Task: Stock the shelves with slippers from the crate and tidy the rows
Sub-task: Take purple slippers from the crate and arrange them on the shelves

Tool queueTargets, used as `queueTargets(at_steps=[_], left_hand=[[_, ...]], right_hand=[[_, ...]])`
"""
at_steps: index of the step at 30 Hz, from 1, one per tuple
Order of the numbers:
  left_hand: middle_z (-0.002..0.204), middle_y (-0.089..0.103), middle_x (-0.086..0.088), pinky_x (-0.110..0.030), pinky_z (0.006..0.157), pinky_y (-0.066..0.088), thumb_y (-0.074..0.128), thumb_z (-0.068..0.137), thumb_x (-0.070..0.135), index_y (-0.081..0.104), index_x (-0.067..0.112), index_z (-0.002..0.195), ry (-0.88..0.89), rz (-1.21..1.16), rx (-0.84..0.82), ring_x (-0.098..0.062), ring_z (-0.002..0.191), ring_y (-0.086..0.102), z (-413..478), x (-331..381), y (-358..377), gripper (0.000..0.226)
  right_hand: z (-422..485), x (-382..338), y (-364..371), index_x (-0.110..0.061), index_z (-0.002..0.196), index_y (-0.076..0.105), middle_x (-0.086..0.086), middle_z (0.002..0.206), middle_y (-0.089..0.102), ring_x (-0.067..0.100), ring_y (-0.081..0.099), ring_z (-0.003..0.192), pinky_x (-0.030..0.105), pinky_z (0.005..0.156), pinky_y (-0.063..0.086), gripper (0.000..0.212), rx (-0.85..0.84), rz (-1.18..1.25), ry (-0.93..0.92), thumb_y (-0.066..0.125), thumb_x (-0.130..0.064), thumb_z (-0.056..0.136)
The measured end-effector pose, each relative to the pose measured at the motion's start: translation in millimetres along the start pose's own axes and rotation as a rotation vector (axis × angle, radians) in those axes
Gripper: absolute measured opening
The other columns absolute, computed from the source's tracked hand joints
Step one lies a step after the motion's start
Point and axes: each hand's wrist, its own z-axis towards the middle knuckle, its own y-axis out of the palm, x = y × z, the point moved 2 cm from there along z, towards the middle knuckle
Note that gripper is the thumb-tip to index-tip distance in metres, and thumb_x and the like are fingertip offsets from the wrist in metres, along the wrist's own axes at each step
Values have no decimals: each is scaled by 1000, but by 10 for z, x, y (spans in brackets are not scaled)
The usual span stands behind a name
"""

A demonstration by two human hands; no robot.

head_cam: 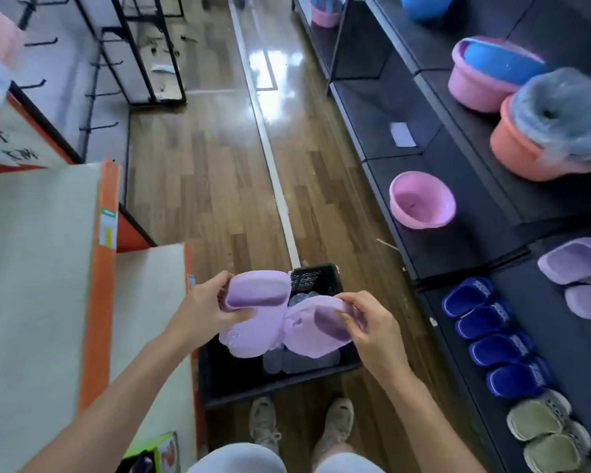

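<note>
Both forearms bare, coming in from 7 and 5 o'clock and converging toward 12. Left hand grips left lilac slipper, fingers and thumb curled round it. Right hand pinches right lilac slipper. Hands apart.

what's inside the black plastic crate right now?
Pale plastic-wrapped items, probably slippers, lie at the bottom of the black plastic crate. Two lilac foam slippers, one in the left hand, one in the right hand, hang over it and hide the middle, so no count.

Crate on floor btwn shelves; slippers on right shelf.
</note>
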Motion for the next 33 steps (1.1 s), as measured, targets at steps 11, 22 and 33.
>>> queueTargets(at_steps=[11, 22, 33], left_hand=[[67, 56, 10, -19, 55, 40, 59, 49, 84, 48, 31, 82, 308, 80, -130, -5, 60, 48, 19, 1042, 393, 63], [85, 65, 12, -8, 63, 46, 58, 62, 73, 53, 30, 98, 578, 191, -339, -12, 72, 62, -376, 2186, 1451, 56], [83, 60, 13, -11, 58, 38, 81, 66, 35, 53, 28, 98, 728, 189, -521, -6, 69, 56, -1231, 3096, 2876, 43]], right_hand=[[-694, -9, -978, -28, 98, 63, -16, 91, 63, 2, 58, 90, 12, 72, 51, 15, 237, -3, 41, 65, -20, 85], [-1891, 405, -1865, -35, 98, 59, -15, 92, 59, 2, 55, 87, 9, 70, 42, 17, 467, -47, 185, 61, -22, 87], [-3513, 963, -2714, -22, 104, 66, -14, 99, 63, 2, 54, 88, 18, 75, 44, 27, 729, -178, 328, 55, -24, 80]])
